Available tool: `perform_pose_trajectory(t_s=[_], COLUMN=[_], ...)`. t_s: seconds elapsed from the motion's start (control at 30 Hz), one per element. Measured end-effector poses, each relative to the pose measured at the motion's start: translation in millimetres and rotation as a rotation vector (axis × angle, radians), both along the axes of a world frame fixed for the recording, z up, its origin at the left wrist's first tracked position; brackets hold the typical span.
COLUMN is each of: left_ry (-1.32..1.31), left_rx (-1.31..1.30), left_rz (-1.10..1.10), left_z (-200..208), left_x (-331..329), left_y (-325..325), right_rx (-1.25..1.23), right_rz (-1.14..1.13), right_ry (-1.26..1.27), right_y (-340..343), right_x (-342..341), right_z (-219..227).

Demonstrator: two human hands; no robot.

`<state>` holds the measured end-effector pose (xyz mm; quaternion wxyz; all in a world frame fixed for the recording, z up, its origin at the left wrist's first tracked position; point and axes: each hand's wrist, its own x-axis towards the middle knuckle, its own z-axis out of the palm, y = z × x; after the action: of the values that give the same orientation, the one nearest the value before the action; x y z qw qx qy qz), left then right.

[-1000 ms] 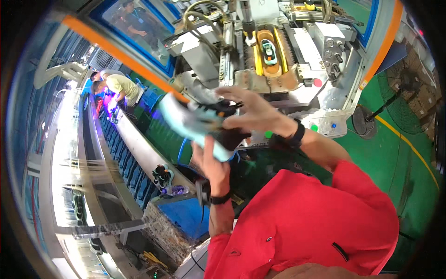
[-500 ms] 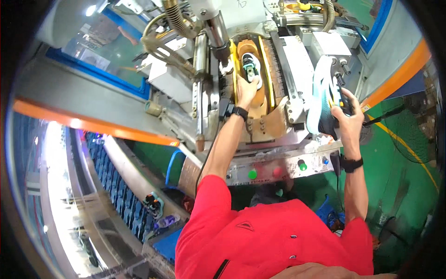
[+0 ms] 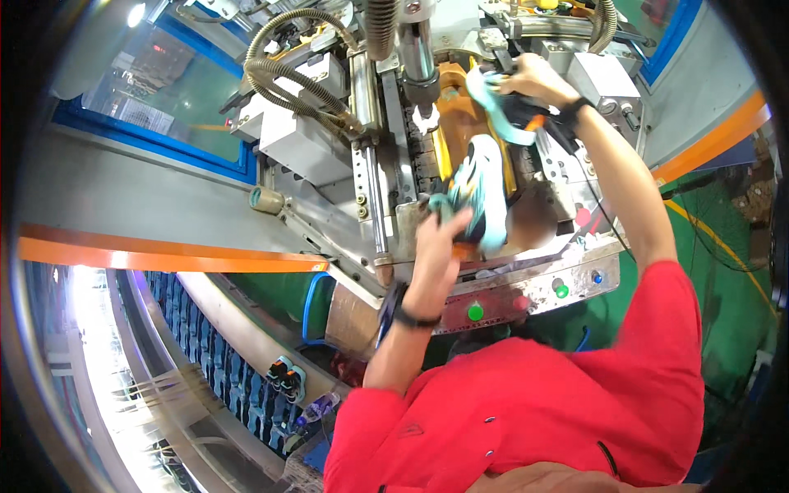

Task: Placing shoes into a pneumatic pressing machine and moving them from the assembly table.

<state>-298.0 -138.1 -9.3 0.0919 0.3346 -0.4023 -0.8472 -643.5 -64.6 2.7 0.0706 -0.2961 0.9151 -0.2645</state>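
Observation:
My left hand [image 3: 440,238], somewhat blurred, grips the heel end of a pale teal, white and black sports shoe [image 3: 491,193], its toe pointing away from me. This shoe is above the near part of the machine's trough. Farther off, my right hand [image 3: 534,78] is closed around a second shoe [image 3: 500,111] with a pale teal sole and dark upper. It is tilted over the right side of the trough's far part. Below them lies the tan-orange trough pad [image 3: 460,107], between yellow side strips; my hands and the shoes hide part of it.
A metal press rod [image 3: 419,70] hangs just left of the far shoe. Hoses [image 3: 288,74] and cylinders flank the trough. In front is a button panel [image 3: 534,300]. A conveyor [image 3: 205,329] runs at the lower left, with a pair of shoes [image 3: 286,378] beside it.
My left hand has come nearer me with the shoe that lay in the trough. My right hand has swung its shoe from the right side to above the trough. My view has shifted slightly.

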Motion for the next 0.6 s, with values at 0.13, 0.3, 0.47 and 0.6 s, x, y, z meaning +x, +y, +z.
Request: perform_pose_trajectory(t_s=[0.13,0.3,0.47,0.6], left_ry=[-0.079,-0.170,-0.192,-0.251], left_rx=[-0.160,-0.318,-0.231,-0.125], left_rz=[0.145,0.588,0.950,1.143], left_z=[21,48,21,6], left_x=[132,247,309,318], left_y=[14,47,85,112], right_rx=[0.093,0.024,-0.029,-0.523], right_rz=[0.039,-0.137,0.062,0.495], right_ry=[-0.008,0.071,0.304,0.179], right_y=[-92,-135,-100,-2], right_x=[28,61,96,258], right_z=[-52,-122,-100,-57])
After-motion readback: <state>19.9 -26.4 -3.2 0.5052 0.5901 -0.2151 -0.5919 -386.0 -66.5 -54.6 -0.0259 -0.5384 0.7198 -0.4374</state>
